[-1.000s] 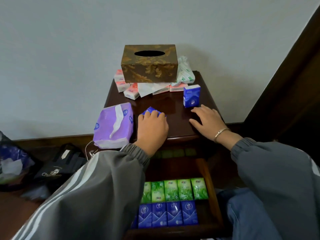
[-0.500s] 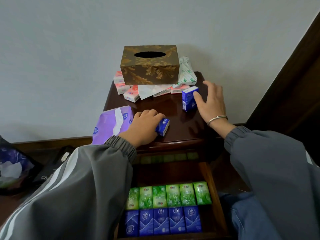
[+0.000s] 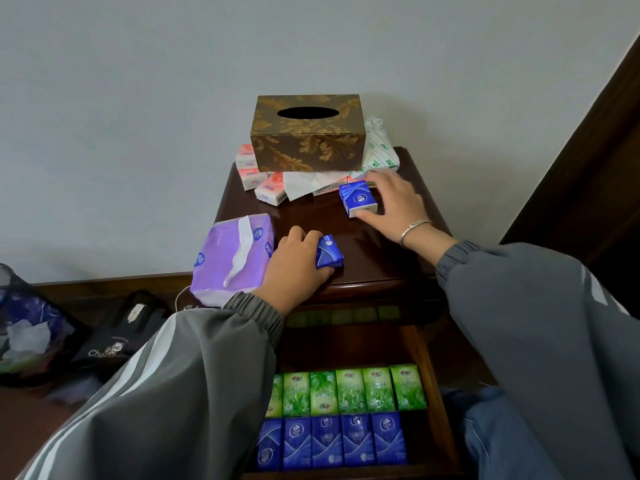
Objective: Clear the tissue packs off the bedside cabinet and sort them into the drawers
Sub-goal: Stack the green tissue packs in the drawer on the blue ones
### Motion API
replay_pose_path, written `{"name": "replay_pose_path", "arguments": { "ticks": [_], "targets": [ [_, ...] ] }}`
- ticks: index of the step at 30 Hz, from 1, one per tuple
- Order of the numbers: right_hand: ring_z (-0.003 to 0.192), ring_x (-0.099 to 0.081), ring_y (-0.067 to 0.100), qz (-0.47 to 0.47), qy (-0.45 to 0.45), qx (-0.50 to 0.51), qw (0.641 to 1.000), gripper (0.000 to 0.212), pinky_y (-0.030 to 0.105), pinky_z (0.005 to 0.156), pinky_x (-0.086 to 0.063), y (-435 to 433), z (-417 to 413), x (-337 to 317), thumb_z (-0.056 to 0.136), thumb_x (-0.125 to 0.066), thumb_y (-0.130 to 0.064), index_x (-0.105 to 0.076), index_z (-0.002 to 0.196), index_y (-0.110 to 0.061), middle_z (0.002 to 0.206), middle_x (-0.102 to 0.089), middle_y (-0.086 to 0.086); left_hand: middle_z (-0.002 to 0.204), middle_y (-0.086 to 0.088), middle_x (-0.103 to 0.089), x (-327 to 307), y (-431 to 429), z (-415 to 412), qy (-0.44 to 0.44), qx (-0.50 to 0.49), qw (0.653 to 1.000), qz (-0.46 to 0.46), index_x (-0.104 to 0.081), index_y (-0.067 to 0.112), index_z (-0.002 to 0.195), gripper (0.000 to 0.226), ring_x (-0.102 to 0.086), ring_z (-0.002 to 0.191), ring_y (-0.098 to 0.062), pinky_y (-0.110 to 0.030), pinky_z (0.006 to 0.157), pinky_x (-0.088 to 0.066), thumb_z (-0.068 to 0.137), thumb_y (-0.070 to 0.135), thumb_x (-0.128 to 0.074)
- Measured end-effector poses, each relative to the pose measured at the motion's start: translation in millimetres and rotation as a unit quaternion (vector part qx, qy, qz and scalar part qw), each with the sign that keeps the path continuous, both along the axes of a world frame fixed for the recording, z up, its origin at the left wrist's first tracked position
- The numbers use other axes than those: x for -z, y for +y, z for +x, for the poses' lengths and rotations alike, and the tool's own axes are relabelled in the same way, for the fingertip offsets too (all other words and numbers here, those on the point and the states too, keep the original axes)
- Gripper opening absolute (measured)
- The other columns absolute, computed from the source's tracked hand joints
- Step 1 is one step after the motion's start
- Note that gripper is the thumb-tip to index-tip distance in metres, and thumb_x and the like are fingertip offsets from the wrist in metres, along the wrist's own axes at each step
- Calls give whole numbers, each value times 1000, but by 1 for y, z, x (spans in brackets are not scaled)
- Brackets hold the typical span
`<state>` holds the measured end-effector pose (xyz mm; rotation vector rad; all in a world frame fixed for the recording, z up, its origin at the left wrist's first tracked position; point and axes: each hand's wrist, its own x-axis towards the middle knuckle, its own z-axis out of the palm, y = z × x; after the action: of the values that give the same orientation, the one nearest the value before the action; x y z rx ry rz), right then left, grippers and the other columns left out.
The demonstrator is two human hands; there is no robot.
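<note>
A small blue tissue pack (image 3: 329, 252) is gripped in the left hand (image 3: 298, 268), fingers curled over it, low over the near edge of the bedside cabinet (image 3: 377, 251). A second blue pack (image 3: 357, 198) stands on the cabinet top farther right; it is pinched between the thumb and fingers of the right hand (image 3: 394, 202). A purple soft pack (image 3: 232, 259) overhangs the near left corner. At the far edge a brown patterned tissue box (image 3: 307, 140) is propped on pink packs (image 3: 258, 178) and loose white tissue (image 3: 308, 183); a green-printed white pack (image 3: 379, 150) leans at its right. Below, the open drawer (image 3: 434, 393) is seen holding a far row of green packs (image 3: 349, 389) and a near row of blue packs (image 3: 332, 441).
</note>
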<state>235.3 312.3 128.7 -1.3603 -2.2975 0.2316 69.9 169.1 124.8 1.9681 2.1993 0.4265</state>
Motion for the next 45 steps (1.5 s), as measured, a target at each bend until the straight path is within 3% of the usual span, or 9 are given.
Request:
{"name": "replay_pose_path", "arguments": {
  "ticks": [4, 11, 17, 23, 28, 33, 37, 40, 45],
  "targets": [
    [135, -33, 25, -68, -159, -53, 984, 58, 47, 102, -35, 6, -21, -1, 88, -52, -49, -39, 139, -25, 148, -36, 0, 131, -7, -42, 3, 0, 1, -13, -8, 1000, 11, -38, 18, 141, 68, -44, 121, -29, -38, 100, -41, 84, 39, -67],
    [101, -50, 28, -11, -45, -75, 996, 33, 36, 84, -43, -27, 37, 7, 76, -72, -35, -56, 97, -16, 110, -51, 6, 128, -6, -44, 10, -7, 4, -28, -13, 997, 69, -41, 17, 137, 66, -45, 119, -27, -36, 97, -42, 81, 35, -71],
    [104, -53, 28, -56, 82, 42, 994, 29, 25, 86, -39, -48, 61, 19, 76, -68, -10, -57, 102, -15, 115, -47, 11, 126, -3, -45, 0, -20, 9, -80, 5, 988, 131, -45, 14, 134, 65, -47, 116, -19, -28, 96, -40, 79, 36, -72],
    [94, -60, 7, -117, 127, -72, 982, 53, 18, 78, -48, -93, 69, -1, 67, -78, -19, -47, 110, -19, 106, -57, -2, 126, 1, -45, -33, -43, 13, -97, 92, 979, 154, -47, 17, 125, 61, -47, 114, -12, -33, 97, -46, 76, 40, -75],
    [100, -62, 0, -323, 200, -197, 904, 61, 18, 89, -51, -139, 78, -20, 64, -82, -14, -43, 107, -36, 108, -57, -10, 125, -1, -53, -45, -72, 34, -126, 215, 968, 24, -46, 17, 113, 57, -48, 123, -9, -33, 96, -45, 72, 44, -77],
    [97, -64, 7, -402, 293, -207, 842, 55, 24, 85, -54, -175, 84, -8, 67, -79, 3, -49, 104, -24, 109, -59, 3, 86, 4, -64, -30, -105, 48, -209, 199, 956, -54, -37, 23, 104, 56, -59, 70, -3, -21, 61, -47, 70, 44, -77],
    [106, -64, 11, -459, 332, -146, 811, 47, 29, 86, -54, -197, 81, 14, 73, -74, 2, -53, 107, -23, 117, -62, 4, 90, 7, -65, 0, -129, 58, -234, 161, 957, -65, -42, 21, 107, 52, -64, 74, -2, -20, 62, -51, 71, 34, -77],
    [111, -62, 17, -579, 350, -89, 731, 46, 35, 86, -55, -199, 82, 19, 77, -72, -18, -52, 118, -25, 124, -59, 5, 103, 3, -62, 23, -141, 65, -182, 97, 978, -34, -42, 18, 115, 56, -63, 92, -16, -31, 74, -50, 72, 34, -74],
    [83, -66, 11, -564, 129, -64, 813, 45, 30, 72, -55, -201, 78, 32, 77, -74, -28, -54, 116, -18, 93, -68, 1, 113, -3, -59, 55, -149, 92, -140, 13, 990, -7, -39, 15, 121, 64, -57, 106, -25, -38, 78, -50, 70, 36, -71]
  ]
}}
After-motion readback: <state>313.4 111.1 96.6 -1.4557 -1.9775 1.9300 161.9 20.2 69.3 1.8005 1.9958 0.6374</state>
